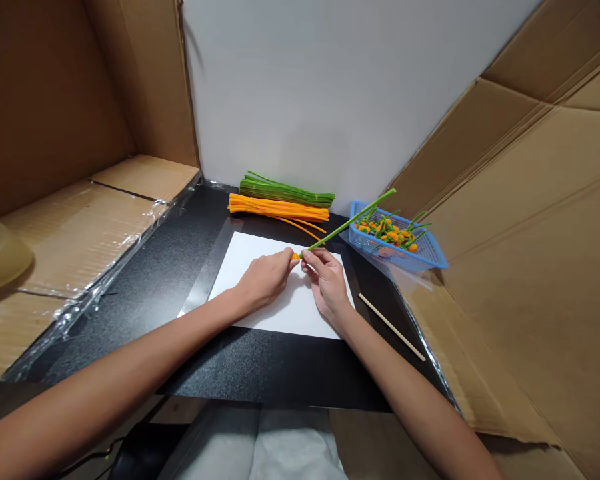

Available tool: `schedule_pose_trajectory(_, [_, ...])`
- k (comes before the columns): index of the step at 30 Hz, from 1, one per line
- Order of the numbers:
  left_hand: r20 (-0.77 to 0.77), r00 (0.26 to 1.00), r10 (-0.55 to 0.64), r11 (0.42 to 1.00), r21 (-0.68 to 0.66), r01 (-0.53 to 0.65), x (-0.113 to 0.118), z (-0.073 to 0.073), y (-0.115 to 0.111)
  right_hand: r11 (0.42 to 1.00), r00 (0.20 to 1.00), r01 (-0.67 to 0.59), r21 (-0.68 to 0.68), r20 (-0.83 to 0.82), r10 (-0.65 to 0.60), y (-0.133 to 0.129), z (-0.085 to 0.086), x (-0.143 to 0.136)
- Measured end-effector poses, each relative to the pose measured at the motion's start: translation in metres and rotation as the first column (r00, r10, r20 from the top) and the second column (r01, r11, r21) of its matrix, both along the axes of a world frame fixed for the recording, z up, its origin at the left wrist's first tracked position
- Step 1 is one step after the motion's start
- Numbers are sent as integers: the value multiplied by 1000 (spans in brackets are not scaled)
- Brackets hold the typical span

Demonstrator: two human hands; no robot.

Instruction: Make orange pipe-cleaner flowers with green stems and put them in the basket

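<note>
Over a white sheet (pixel 280 314), my left hand (pixel 269 277) pinches a small orange piece (pixel 295 256). Close beside it, my right hand (pixel 327 279) has its thumb and finger closed on the lower end of a green stem (pixel 353 220). The stem slants up to the right, and its lower end meets the orange piece between my fingertips. How the two are joined is too small to tell.
Green stems (pixel 285 190) and orange stems (pixel 280 207) lie bundled at the back. A blue basket (pixel 405 260) at the back right holds several small orange-and-green pieces. A wooden stick (pixel 391 327) lies on the right, a tape roll (pixel 3 257) far left. Cardboard walls (pixel 535 220) flank the black table (pixel 130 293).
</note>
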State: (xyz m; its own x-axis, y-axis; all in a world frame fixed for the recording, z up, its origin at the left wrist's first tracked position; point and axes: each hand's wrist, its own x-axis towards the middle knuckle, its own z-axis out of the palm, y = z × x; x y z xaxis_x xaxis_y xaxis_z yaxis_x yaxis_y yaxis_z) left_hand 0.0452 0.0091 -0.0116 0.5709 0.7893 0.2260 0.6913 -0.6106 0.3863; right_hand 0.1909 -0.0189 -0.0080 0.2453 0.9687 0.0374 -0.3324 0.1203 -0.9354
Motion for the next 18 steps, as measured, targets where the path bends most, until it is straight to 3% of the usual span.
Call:
schedule_pose_trajectory(9, [166, 985, 42, 998, 28, -48, 6, -6, -7, 999, 990, 34, 20, -134, -31, -1, -3, -9])
schedule_pose_trajectory(18, [90, 992, 83, 996, 10, -85, 6, -5, -7, 999, 993, -42, -27, -109, 39, -3, -2, -9])
